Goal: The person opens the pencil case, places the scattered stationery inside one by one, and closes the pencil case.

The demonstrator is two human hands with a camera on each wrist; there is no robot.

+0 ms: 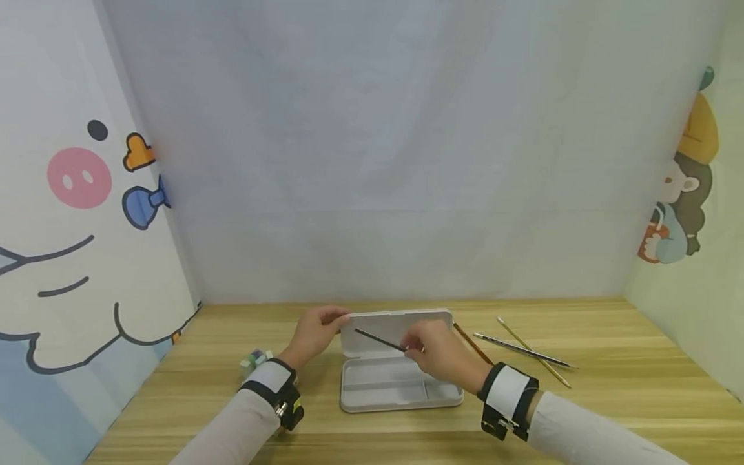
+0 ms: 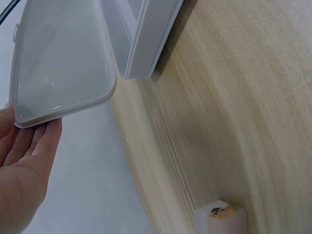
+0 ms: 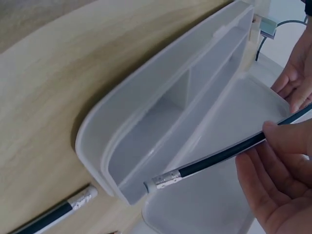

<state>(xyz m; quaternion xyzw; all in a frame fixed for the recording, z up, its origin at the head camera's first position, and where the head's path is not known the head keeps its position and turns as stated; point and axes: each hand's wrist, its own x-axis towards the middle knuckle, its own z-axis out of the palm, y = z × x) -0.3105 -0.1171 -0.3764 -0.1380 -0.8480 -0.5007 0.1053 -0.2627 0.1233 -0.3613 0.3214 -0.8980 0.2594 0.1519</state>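
Dark pencil pinched above the open case

Right grip (image 1: 438,349): I have thumb and fingers pinching the dark pencil (image 1: 374,338) partway along its shaft. The pencil is in the air, above the tray (image 1: 378,392) and in front of the raised lid (image 2: 63,58). Left grip (image 1: 314,334): thumb and fingers hold the lid's corner, left of the right grip.

Risks, my judgement: with so narrow a pinch, the pencil could swivel, and its eraser end (image 3: 151,186) could then knock the tray's rim. Moved too far leftward, the other end could poke the lid. Should the left grip slip, the lid might drop onto the right grip.

Orientation: long axis mostly side to side, roughly along the tray's length. The eraser end is right of the pinch; the opposite end points toward the left grip, higher in the head view. Real tilt or just farther away: cannot tell.

Right of the right grip, on the surface (image 1: 628,361): brown pencil (image 1: 472,343) nearest, then striped pencil (image 1: 506,344) and yellow pencil (image 1: 549,367), crossed.
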